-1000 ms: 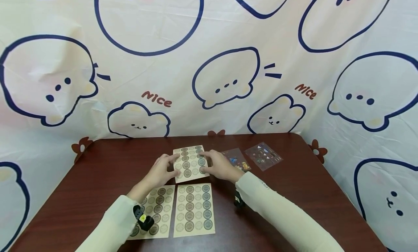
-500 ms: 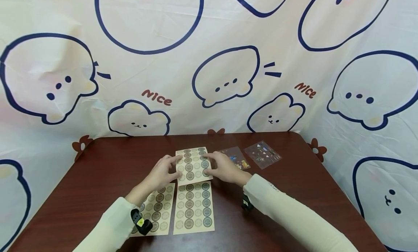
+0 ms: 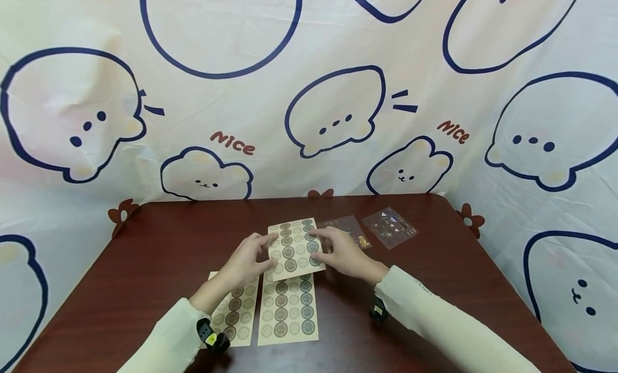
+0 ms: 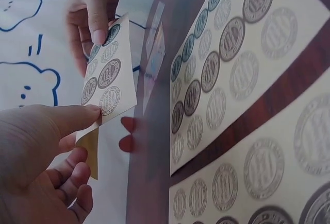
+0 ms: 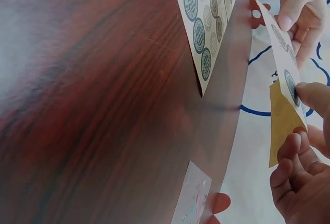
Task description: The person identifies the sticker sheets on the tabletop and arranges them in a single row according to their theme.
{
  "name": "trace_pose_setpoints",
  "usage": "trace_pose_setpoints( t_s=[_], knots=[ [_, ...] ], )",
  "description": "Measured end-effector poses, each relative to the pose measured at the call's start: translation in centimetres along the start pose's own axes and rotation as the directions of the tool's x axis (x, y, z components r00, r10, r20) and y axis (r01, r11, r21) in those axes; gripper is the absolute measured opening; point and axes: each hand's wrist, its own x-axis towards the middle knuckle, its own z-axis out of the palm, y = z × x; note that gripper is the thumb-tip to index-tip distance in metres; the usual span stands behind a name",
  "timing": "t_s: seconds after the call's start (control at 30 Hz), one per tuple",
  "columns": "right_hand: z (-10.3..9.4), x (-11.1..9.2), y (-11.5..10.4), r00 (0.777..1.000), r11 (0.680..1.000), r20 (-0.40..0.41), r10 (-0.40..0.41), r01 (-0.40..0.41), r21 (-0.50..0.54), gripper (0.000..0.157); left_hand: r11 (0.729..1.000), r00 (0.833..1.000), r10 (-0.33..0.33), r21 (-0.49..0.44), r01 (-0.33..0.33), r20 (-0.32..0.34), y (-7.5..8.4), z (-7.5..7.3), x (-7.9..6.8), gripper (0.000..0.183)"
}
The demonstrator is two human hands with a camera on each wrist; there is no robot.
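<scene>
Both hands hold a cream sticker sheet (image 3: 295, 249) printed with rows of round seals, raised over the table. My left hand (image 3: 245, 260) pinches its left edge, thumb on the printed face in the left wrist view. On the opposite edge, my right hand (image 3: 346, 254) pinches it between thumb and fingers. A yellow-brown flap (image 5: 282, 121) shows behind the printed face in the right wrist view. Below lie two similar sticker sheets side by side: the right sheet (image 3: 288, 315), its top overlapped by the held one, and the left sheet (image 3: 235, 311), partly hidden by my left arm.
Two clear plastic pieces with small colourful prints lie at the back right: a farther one (image 3: 390, 228) and a nearer one (image 3: 354, 228), partly behind my right hand. The dark red-brown table (image 3: 415, 287) ends at a patterned cloth backdrop (image 3: 270, 110).
Both hands have moved to the right and slightly nearer with the held sticker sheet, which now overlaps the top of the right sheet below. The sheets on the table stay put.
</scene>
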Motion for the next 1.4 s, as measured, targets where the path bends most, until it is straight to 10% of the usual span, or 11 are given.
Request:
trace_pose_setpoints(
  t_s=[0.8,1.4],
  knots=[
    [-2.3,-5.6,1.7,0.999,0.999,-0.042,-0.034,0.034,0.006,0.049,0.997,0.998,0.064,-0.048,-0.066,-0.026,3.8,3.4,-2.4,0.056],
    [-3.6,-9.9,3.3,1.0,0.999,0.002,-0.004,0.004,0.048,0.046,0.99,0.987,0.134,-0.06,-0.129,0.084,5.4,5.5,-3.2,0.057]
  ],
)
